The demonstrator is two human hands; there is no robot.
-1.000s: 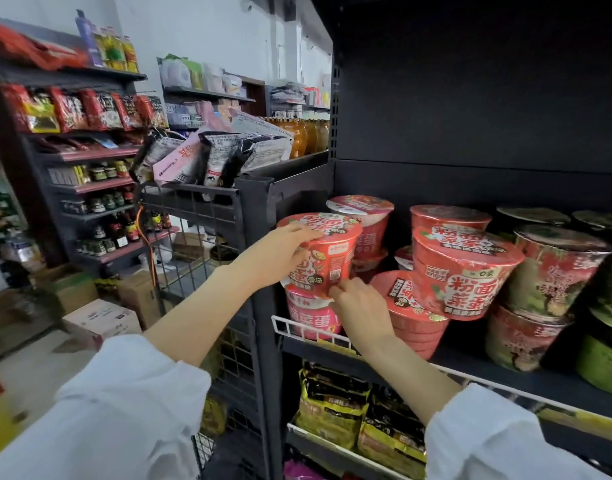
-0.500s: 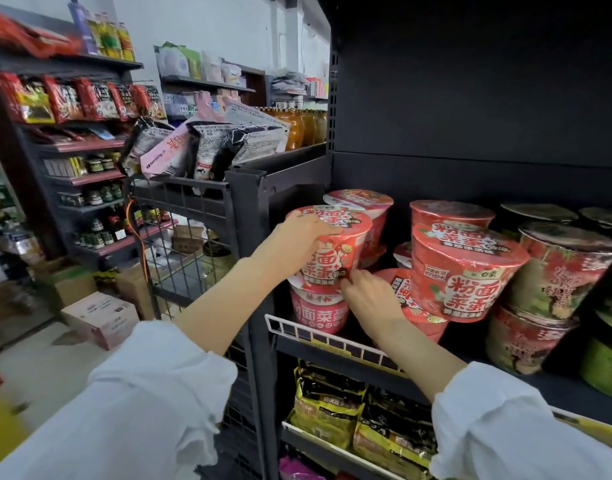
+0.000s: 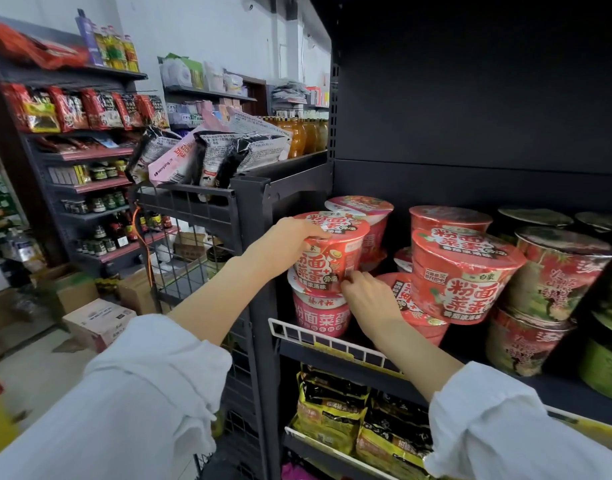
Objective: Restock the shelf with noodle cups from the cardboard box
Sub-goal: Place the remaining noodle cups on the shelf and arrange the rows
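Glossy film-wrapped noodle cups (image 3: 329, 258) sit on a matt dark metal shelf (image 3: 419, 98) behind a white wire rail (image 3: 318, 336); soft white cloth sleeves (image 3: 148, 386) and brown cardboard boxes (image 3: 96, 320) nearby.

A white wall (image 3: 200, 32) rose behind dark racks (image 3: 100, 183); cardboard boxes (image 3: 96, 322) sat on the pale floor (image 3: 38, 368) below them.

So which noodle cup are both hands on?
The red cup stacked on the pink cup at the shelf's left end; left hand grips its rim, right hand its base.
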